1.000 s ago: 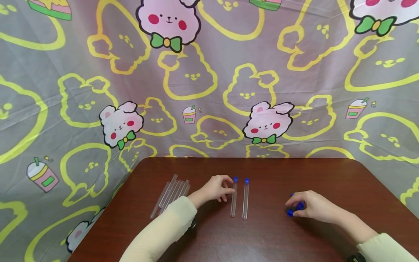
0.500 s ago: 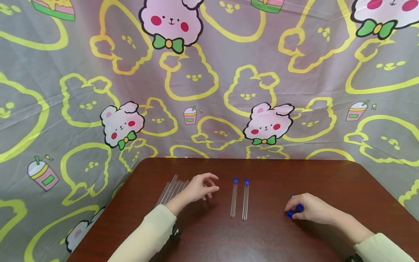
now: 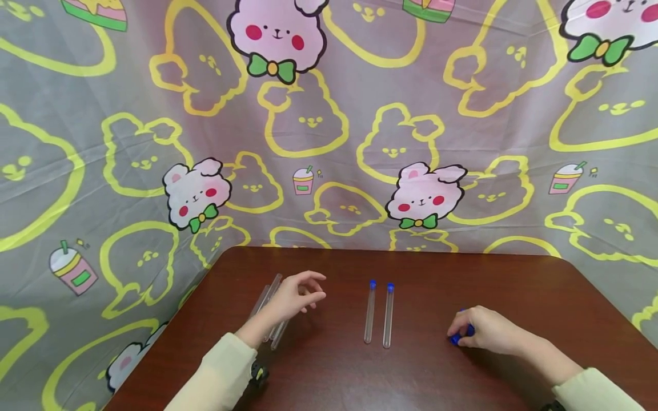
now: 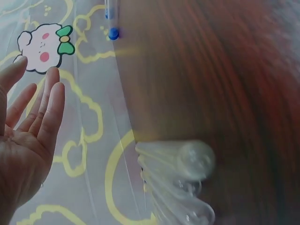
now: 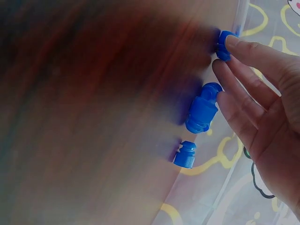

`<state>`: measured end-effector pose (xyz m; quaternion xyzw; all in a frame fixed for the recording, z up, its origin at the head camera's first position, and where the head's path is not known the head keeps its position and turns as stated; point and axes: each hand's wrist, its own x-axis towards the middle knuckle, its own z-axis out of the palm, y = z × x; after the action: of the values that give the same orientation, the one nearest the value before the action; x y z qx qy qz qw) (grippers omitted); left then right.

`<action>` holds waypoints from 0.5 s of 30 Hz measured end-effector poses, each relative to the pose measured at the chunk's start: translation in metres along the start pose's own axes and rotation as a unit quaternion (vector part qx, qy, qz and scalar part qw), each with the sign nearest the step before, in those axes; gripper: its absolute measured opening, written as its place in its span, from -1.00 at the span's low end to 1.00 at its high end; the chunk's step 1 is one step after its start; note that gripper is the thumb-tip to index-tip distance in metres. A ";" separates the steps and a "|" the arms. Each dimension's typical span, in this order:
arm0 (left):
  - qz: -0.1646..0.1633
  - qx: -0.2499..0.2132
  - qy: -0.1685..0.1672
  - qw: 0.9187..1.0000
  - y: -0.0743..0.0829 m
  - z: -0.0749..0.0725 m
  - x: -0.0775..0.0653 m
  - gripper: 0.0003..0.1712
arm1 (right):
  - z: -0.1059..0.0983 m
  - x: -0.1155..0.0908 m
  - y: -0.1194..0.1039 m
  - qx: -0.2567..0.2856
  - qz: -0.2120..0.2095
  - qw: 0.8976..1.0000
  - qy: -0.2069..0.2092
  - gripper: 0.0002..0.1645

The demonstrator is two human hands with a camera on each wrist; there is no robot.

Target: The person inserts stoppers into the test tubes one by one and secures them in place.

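Observation:
My left hand (image 3: 295,295) hovers with its fingers loosely spread and nothing in them. Beneath it lies a pile of clear test tubes (image 3: 279,335), partly hidden by the hand and forearm; their rounded ends (image 4: 197,161) show close up in the left wrist view. At mid-table two test tubes with blue caps lie side by side, a left one (image 3: 369,317) and a right one (image 3: 388,319). Over on the right, my right hand (image 3: 488,331) pinches a blue cap (image 5: 225,45) between thumb and forefinger. More loose blue caps (image 5: 203,110) lie by its other fingers.
A brown wooden table (image 3: 329,377) with rounded far corners carries everything. Behind it and at both sides hangs a grey cloth (image 3: 329,171) printed with cartoon bunnies and yellow outlines. Another small blue cap (image 5: 184,154) lies apart from the cluster.
My left hand has moved left, from beside the capped test tubes to over the pile of clear ones. My right hand has stayed at the blue caps, its fingers drawn in slightly.

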<state>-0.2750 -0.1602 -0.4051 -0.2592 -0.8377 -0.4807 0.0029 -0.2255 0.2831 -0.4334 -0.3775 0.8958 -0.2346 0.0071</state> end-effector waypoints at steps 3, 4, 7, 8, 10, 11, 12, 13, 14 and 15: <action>-0.006 -0.003 0.021 1.000 0.000 -0.004 -0.004 -0.61 | 0.001 0.000 -0.002 -0.006 0.002 1.000 0.005 -0.81; -0.008 -0.006 0.028 1.000 0.000 -0.006 -0.006 -0.61 | 0.001 0.000 -0.002 -0.008 0.001 1.000 0.006 -0.81; -0.019 -0.002 0.048 0.999 -0.001 -0.010 -0.010 -0.60 | 0.002 0.000 -0.003 -0.010 0.002 1.000 0.007 -0.80; -0.020 -0.001 0.052 0.998 -0.001 -0.011 -0.011 -0.60 | 0.002 0.000 -0.003 -0.011 0.002 1.000 0.007 -0.81; -0.020 -0.002 0.057 0.998 -0.002 -0.013 -0.014 -0.60 | 0.002 0.000 -0.003 -0.013 0.000 1.000 0.008 -0.80; -0.020 -0.002 0.059 0.998 -0.001 -0.013 -0.015 -0.60 | 0.002 -0.001 -0.003 -0.015 -0.002 1.000 0.011 -0.80; -0.018 -0.005 0.059 0.998 -0.001 -0.014 -0.016 -0.60 | 0.002 -0.001 -0.003 -0.015 -0.006 1.000 0.014 -0.80; -0.017 -0.007 0.059 0.998 -0.001 -0.015 -0.017 -0.61 | 0.001 -0.001 -0.002 -0.015 -0.011 1.000 0.019 -0.81; -0.015 -0.009 0.059 0.998 -0.002 -0.016 -0.019 -0.61 | 0.001 -0.002 -0.002 -0.015 -0.017 0.999 0.025 -0.81; -0.015 -0.009 0.059 0.998 -0.002 -0.016 -0.019 -0.61 | 0.001 -0.002 -0.002 -0.012 -0.023 0.999 0.032 -0.80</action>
<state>-0.2629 -0.1824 -0.4029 -0.2179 -0.8353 -0.5030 0.0423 -0.2224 0.2833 -0.4335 -0.3907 0.8894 -0.2353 -0.0315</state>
